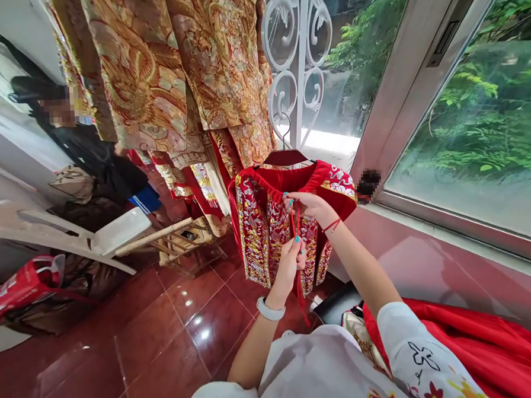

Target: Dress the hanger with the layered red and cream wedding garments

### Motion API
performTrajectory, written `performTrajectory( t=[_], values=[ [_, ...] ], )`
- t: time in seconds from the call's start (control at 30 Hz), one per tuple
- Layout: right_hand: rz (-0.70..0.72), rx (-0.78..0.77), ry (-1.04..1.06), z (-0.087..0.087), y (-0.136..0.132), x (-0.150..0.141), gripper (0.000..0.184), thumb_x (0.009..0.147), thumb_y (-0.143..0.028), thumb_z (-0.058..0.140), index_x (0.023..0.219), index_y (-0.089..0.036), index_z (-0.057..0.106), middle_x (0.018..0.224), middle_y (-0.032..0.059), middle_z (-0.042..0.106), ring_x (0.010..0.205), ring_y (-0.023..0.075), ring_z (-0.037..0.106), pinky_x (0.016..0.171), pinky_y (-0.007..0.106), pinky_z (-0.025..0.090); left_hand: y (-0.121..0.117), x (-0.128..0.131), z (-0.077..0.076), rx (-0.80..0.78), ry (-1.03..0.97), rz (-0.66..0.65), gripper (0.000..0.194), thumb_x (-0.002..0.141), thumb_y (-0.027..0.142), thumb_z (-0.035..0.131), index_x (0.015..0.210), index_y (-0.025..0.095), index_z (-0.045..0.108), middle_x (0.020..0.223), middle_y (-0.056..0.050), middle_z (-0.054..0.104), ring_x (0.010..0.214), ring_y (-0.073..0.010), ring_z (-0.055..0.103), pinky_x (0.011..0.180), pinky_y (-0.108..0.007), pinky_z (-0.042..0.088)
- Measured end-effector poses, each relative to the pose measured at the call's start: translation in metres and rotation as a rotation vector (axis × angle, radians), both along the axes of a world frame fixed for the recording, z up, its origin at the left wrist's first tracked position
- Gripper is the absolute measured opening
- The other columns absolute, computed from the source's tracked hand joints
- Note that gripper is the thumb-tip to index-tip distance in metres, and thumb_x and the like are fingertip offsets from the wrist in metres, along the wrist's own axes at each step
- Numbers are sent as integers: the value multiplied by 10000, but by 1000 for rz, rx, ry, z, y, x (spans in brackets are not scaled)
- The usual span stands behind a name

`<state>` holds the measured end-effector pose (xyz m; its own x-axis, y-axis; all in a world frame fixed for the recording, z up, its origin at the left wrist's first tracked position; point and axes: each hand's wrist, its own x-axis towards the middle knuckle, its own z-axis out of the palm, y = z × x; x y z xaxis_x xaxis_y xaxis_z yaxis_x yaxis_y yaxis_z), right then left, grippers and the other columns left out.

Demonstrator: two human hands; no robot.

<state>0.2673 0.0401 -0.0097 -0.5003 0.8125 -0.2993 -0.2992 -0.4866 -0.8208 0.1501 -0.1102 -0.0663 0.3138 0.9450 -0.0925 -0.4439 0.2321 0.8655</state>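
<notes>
A red garment (254, 235) with panels of gold and silver embroidery hangs in front of me on a dark hanger (285, 157). From its gathered top edge runs a thin red cord (298, 218). My right hand (309, 203) is closed on the cord close to that edge, fingers pinched. Lower down, my left hand (290, 262) grips the same cord, thumb up, with loose ends dangling below it. Both hands are in front of the embroidered panels and hide part of them.
Gold embroidered garments (147, 68) hang above and behind. At left are a white chair (122, 230), a bamboo stool (178, 236), a red bag (27, 288) and a person in dark clothes (94, 154). Windows (470, 123) line the right; red cloth (468, 337) lies below.
</notes>
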Motion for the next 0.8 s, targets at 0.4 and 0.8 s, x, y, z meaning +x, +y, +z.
performTrajectory(
  t=[0.4, 0.8],
  values=[
    [-15, -106, -24, 24, -7, -7, 242, 1043, -212, 453, 828, -167, 553, 596, -38, 535, 485, 70, 462, 472, 180, 452, -16, 7, -1, 19, 83, 56, 679, 624, 820, 715, 678, 206, 431, 537, 100, 310, 421, -30, 208, 395, -197, 123],
    [38, -28, -100, 43, 7, 0, 286, 997, -150, 547, 738, -200, 435, 543, -95, 284, 448, 44, 198, 406, 156, 214, -25, 16, -2, 111, 188, 1, 641, 722, 818, 618, 694, 205, 430, 601, 85, 339, 456, -43, 233, 430, -223, 157]
  ],
)
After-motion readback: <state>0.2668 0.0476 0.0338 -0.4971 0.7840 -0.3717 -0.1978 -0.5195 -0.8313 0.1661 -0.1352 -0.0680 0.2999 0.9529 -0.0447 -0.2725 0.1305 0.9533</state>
